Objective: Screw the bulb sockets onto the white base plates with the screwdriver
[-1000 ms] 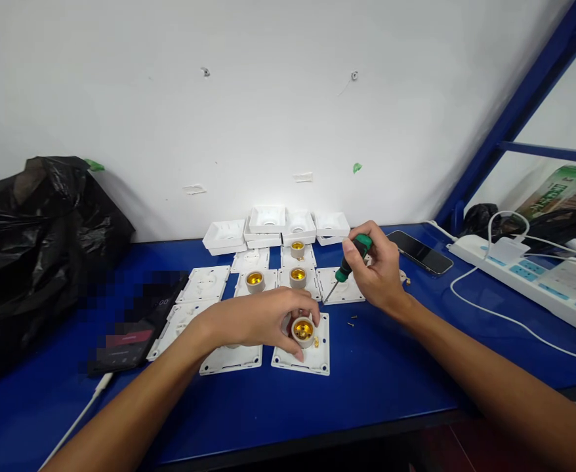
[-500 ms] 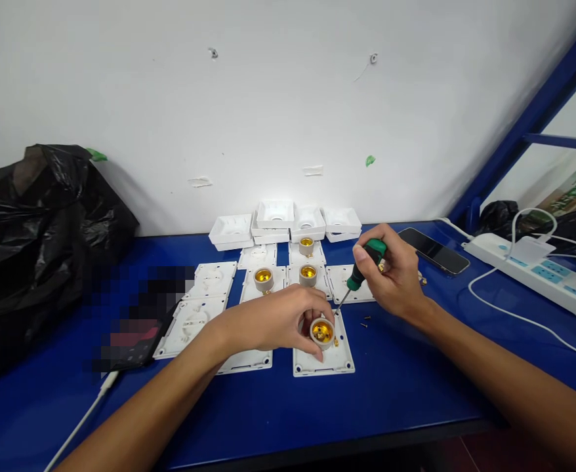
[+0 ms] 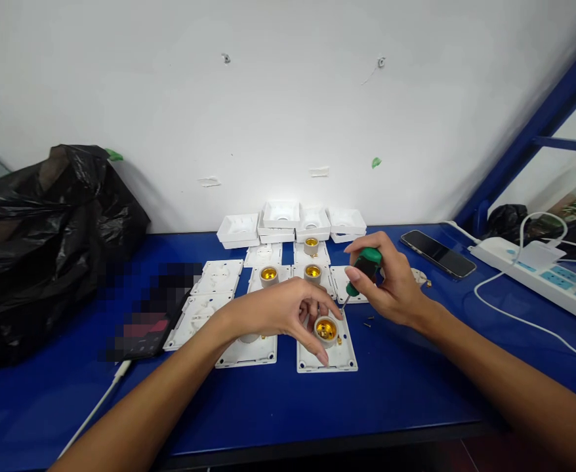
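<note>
On the blue table (image 3: 391, 393), near its front edge, the left hand (image 3: 288, 311) is curling its fingers around a lamp socket (image 3: 326, 330) seated on a white base plate (image 3: 326, 354), brass mouth facing up. Just beside it, the right hand (image 3: 391, 285) is gripping a green-handled screwdriver (image 3: 359, 275), its long axis slanting, handle up and away, tip pointing down-left toward the socket. Two loose screws (image 3: 368, 322) are lying nearby.
</note>
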Demonstrator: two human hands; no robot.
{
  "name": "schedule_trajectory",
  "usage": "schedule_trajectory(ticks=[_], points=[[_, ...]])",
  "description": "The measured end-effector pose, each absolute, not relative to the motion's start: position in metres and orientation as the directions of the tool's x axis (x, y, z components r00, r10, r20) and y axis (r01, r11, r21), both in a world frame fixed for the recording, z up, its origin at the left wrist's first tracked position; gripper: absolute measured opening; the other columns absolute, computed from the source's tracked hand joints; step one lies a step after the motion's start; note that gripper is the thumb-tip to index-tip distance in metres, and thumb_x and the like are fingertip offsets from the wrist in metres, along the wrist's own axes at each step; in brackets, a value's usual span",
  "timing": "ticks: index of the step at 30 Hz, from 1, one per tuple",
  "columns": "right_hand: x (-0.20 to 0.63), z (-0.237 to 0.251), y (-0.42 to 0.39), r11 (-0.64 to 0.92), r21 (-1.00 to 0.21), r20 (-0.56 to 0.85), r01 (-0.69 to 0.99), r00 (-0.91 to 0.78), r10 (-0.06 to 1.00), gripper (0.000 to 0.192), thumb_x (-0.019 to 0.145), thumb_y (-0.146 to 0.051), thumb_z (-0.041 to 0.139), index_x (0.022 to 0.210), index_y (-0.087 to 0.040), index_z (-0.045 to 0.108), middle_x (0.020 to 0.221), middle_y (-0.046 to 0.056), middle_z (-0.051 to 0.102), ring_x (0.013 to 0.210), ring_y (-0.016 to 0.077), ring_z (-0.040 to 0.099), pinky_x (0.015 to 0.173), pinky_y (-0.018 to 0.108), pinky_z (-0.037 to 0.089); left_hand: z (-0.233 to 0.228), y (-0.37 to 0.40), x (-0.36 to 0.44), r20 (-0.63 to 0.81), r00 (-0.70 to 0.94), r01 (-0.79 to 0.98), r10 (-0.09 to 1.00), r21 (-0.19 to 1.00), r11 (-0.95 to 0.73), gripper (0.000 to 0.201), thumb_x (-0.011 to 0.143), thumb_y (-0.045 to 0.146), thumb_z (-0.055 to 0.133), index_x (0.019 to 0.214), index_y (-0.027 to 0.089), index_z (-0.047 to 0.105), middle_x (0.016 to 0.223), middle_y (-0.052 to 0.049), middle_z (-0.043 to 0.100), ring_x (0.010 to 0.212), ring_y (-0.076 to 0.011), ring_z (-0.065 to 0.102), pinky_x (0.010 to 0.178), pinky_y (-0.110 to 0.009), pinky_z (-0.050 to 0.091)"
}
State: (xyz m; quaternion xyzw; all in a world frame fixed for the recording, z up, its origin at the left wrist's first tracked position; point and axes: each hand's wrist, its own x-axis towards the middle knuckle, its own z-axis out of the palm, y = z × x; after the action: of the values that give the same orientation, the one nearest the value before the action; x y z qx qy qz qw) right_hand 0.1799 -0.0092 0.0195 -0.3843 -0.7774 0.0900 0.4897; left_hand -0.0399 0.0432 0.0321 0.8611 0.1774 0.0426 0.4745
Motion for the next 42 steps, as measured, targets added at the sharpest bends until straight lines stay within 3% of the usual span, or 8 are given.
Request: schedule_trajectory(ticks=[2, 5, 13, 16, 21, 30, 38, 42], points=[[0.179, 0.017, -0.009, 0.685, -0.554, 0.689, 0.473, -0.201, 0.696, 0.036, 0.095, -0.032, 0.063, 0.126, -0.029, 0.044, 0.078, -0.006, 0.053, 0.055, 0.0093, 0.05, 0.051, 0.025, 0.042, 0.032, 0.043, -0.039, -0.105, 0.936, 0.269, 0.336, 0.828, -0.491, 0.049, 0.067, 0.046, 0.09, 0.106, 0.021, 0.076, 0.085, -0.001, 0.069, 0.07, -0.0143, 0.06, 0.064, -0.026, 0.047], [0.178, 0.015, -0.01, 0.673, -0.559, 0.681, 0.484, -0.196, 0.706, 0.04, 0.094, -0.033, 0.065, 0.127, -0.029, 0.043, 0.083, -0.003, 0.055, 0.058, 0.01, 0.052, 0.052, 0.026, 0.044, 0.031, 0.041, -0.038, -0.113, 0.932, 0.286, 0.345, 0.814, -0.506, 0.042, 0.069, 0.043, 0.089, 0.1, 0.018, 0.076, 0.081, -0.001, 0.066, 0.067, -0.0131, 0.059, 0.06, -0.025, 0.046], [0.177, 0.031, -0.015, 0.674, -0.409, 0.644, 0.616, -0.329, 0.691, 0.037, 0.096, -0.031, 0.061, 0.132, -0.027, 0.052, 0.073, -0.005, 0.059, 0.052, 0.0095, 0.049, 0.052, 0.026, 0.041, 0.026, 0.04, -0.037, -0.091, 0.926, 0.274, 0.366, 0.829, -0.487, 0.038, 0.068, 0.041, 0.089, 0.091, 0.016, 0.071, 0.071, 0.002, 0.06, 0.064, -0.0122, 0.055, 0.058, -0.025, 0.042], [0.179, 0.03, -0.014, 0.681, -0.385, 0.699, 0.623, -0.285, 0.656, 0.038, 0.095, -0.029, 0.064, 0.132, -0.029, 0.053, 0.074, -0.006, 0.057, 0.051, 0.0083, 0.048, 0.051, 0.025, 0.042, 0.023, 0.042, -0.037, -0.108, 0.926, 0.286, 0.363, 0.827, -0.484, 0.041, 0.067, 0.043, 0.089, 0.093, 0.017, 0.071, 0.07, 0.003, 0.058, 0.063, -0.0123, 0.052, 0.057, -0.026, 0.04], [0.183, 0.016, -0.01, 0.672, -0.493, 0.8, 0.553, -0.014, 0.599, 0.033, 0.095, -0.027, 0.063, 0.127, -0.029, 0.053, 0.074, -0.005, 0.053, 0.053, 0.0102, 0.049, 0.047, 0.025, 0.041, 0.021, 0.044, -0.037, -0.124, 0.924, 0.298, 0.363, 0.827, -0.476, 0.042, 0.067, 0.045, 0.088, 0.095, 0.019, 0.071, 0.074, 0.002, 0.056, 0.065, -0.0126, 0.049, 0.056, -0.026, 0.036], [0.185, 0.019, -0.009, 0.669, -0.491, 0.78, 0.558, -0.062, 0.623, 0.026, 0.093, -0.026, 0.065, 0.116, -0.026, 0.054, 0.063, -0.009, 0.048, 0.046, 0.0076, 0.044, 0.043, 0.023, 0.035, 0.026, 0.043, -0.037, -0.142, 0.925, 0.307, 0.352, 0.824, -0.476, 0.042, 0.07, 0.045, 0.087, 0.098, 0.02, 0.069, 0.077, 0.003, 0.055, 0.068, -0.0126, 0.049, 0.059, -0.026, 0.039], [0.184, 0.012, -0.008, 0.64, -0.615, 0.725, 0.461, 0.01, 0.689, 0.029, 0.094, -0.03, 0.065, 0.119, -0.026, 0.05, 0.068, -0.008, 0.051, 0.051, 0.0089, 0.052, 0.046, 0.024, 0.042, 0.026, 0.043, -0.035, -0.14, 0.924, 0.314, 0.356, 0.808, -0.499, 0.038, 0.069, 0.039, 0.088, 0.096, 0.019, 0.069, 0.077, 0.004, 0.055, 0.069, -0.0124, 0.05, 0.06, -0.026, 0.041], [0.182, 0.011, -0.007, 0.659, -0.586, 0.728, 0.471, -0.051, 0.684, 0.028, 0.093, -0.03, 0.067, 0.116, -0.026, 0.05, 0.069, -0.008, 0.053, 0.052, 0.0087, 0.055, 0.046, 0.024, 0.043, 0.026, 0.043, -0.036, -0.133, 0.926, 0.304, 0.352, 0.815, -0.494, 0.038, 0.071, 0.041, 0.087, 0.096, 0.019, 0.068, 0.077, 0.003, 0.056, 0.069, -0.0125, 0.05, 0.061, -0.026, 0.041]])
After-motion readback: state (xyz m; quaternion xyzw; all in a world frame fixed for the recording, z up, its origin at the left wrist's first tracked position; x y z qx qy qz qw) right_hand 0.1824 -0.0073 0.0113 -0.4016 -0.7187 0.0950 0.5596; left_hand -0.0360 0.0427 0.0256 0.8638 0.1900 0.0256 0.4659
